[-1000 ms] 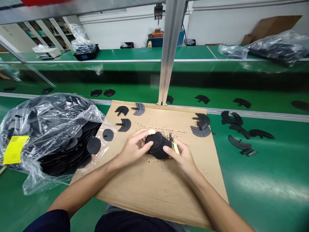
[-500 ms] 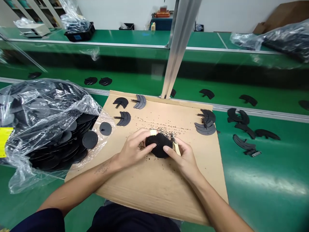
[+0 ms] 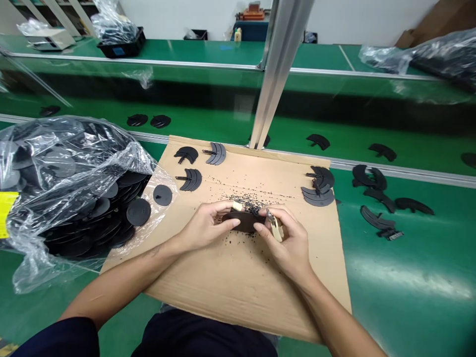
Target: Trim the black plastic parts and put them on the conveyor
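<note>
Between my hands is a black plastic disc (image 3: pixel 245 221), tilted so that it looks thin. My left hand (image 3: pixel 208 224) pinches its left edge between thumb and fingers; a pale yellow finger cover (image 3: pixel 237 206) is on one fingertip. The thumb and fingers of my right hand (image 3: pixel 288 238) grip the disc's right edge. Tucked in that same hand are small nippers (image 3: pixel 274 226) with cream handles, their metal jaws pointing up and away. Black plastic crumbs (image 3: pixel 241 196) lie scattered on the cardboard sheet (image 3: pixel 230 277) under and behind the disc.
At left, a clear plastic bag (image 3: pixel 74 148) holds many black discs; a loose disc (image 3: pixel 162 195) lies beside it. Curved black pieces (image 3: pixel 191 179) sit on the cardboard's left, others (image 3: pixel 318 195) on its right. More pieces (image 3: pixel 377 223) lie on the green bench. A metal post (image 3: pixel 277 74) rises behind the cardboard.
The disc has tipped from showing its broad face to nearly edge-on. My right hand has turned slightly, with the nippers now angled more across its palm.
</note>
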A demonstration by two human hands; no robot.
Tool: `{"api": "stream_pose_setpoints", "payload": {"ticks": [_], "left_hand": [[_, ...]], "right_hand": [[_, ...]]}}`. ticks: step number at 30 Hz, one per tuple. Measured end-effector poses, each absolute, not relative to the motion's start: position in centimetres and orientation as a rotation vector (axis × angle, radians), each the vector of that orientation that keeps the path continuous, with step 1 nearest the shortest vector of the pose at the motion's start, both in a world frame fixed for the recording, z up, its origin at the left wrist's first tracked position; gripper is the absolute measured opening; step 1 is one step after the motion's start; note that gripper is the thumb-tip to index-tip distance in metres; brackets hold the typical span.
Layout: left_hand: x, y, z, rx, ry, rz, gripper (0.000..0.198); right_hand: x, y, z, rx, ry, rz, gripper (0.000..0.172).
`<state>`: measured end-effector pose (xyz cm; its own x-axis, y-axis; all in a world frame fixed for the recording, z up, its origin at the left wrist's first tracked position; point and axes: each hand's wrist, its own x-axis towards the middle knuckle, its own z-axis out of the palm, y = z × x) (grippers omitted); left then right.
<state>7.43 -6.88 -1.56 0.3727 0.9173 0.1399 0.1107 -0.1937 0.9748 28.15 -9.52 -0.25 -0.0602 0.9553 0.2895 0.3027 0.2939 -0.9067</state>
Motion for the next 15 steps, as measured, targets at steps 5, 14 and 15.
{"api": "stream_pose_setpoints", "payload": {"ticks": [5,14,15], "left_hand": [[7.36,-7.74,-1.84,2.082,0.953,1.081,0.028],[7.67,-7.45,-1.3,2.069,0.795,1.218,0.032],[7.64,-7.42,-1.22,2.077,0.778,1.237,0.031]], "right_hand": [[28.46,-9.59,0.12,-1.045,-1.841,0.639,0.009],[28.54,-10.18,-0.16,-0.952,-1.913,0.451,0.026],[28.52,-10.23,-0.23,-0.937,-1.913,0.45,0.028]]}}
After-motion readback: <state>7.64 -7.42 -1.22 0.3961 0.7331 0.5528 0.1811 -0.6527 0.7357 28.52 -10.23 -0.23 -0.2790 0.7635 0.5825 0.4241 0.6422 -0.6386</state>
